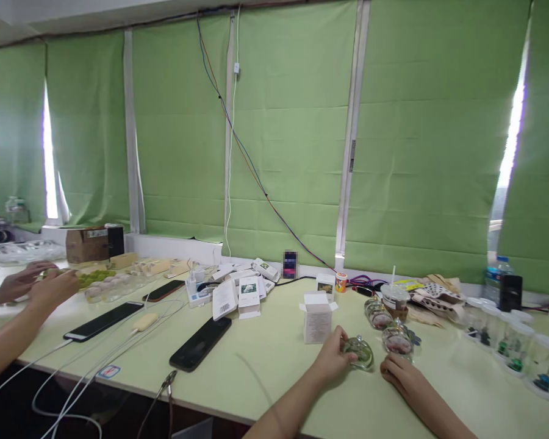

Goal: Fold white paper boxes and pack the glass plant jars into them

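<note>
My left hand (333, 356) has its thumb and fingers on the left side of a round glass ornament (359, 353) with a knob on top, which rests on the pale table. To its right, my right hand (399, 367) lies low over the table with its fingers curled down; what is under them, if anything, is hidden. Just behind it is a second glass ornament (397, 339) with pinkish contents, and another one (377, 313) sits farther back. An open white box (318, 318) stands behind my left hand.
Flat white boxes (225, 299) pile up near a black phone (200, 344) and cables. A lidded cup (394, 297) stands behind the ornaments, clear jars (515, 344) at right. At far left are another person's hands (50, 283).
</note>
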Motion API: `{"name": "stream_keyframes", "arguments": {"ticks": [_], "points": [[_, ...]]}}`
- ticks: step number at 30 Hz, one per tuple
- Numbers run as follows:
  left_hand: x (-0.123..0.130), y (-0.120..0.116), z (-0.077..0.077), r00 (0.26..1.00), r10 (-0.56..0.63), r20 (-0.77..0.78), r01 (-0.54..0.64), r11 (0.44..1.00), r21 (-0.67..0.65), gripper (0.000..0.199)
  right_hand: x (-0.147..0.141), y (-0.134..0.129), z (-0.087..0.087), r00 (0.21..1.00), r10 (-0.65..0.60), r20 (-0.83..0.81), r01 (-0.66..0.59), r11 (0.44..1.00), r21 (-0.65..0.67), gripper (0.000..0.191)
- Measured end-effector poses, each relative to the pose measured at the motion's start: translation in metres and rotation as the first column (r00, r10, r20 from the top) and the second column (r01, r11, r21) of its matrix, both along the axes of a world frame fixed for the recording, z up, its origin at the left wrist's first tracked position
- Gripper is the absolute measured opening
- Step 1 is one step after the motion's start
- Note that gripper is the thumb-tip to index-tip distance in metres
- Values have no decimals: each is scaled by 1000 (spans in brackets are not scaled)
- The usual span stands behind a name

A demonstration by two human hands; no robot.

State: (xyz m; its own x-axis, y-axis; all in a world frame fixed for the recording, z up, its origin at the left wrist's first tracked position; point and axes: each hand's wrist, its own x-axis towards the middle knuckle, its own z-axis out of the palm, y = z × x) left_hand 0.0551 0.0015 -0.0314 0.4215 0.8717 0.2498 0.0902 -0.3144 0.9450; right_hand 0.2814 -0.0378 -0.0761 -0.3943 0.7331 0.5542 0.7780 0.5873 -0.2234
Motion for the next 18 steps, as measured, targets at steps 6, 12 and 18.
{"name": "stream_keyframes", "arguments": {"ticks": [6, 12, 18], "points": [[-3, -9, 0, 966, 121, -227, -69, 972, 225, 40, -1, -5, 6, 997, -59, 56, 55, 996, 74, 24], [-39, -31, 12, 932, 363, -7, -226, 594, 772, 29, -2, -18, 13, 993, -110, 52, 86, 938, 336, 21], [-143, 10, 33, 641, 767, 8, -543, 446, 712, 18, -7, -24, 9, 996, -87, 36, 65, 916, 396, 24]]}}
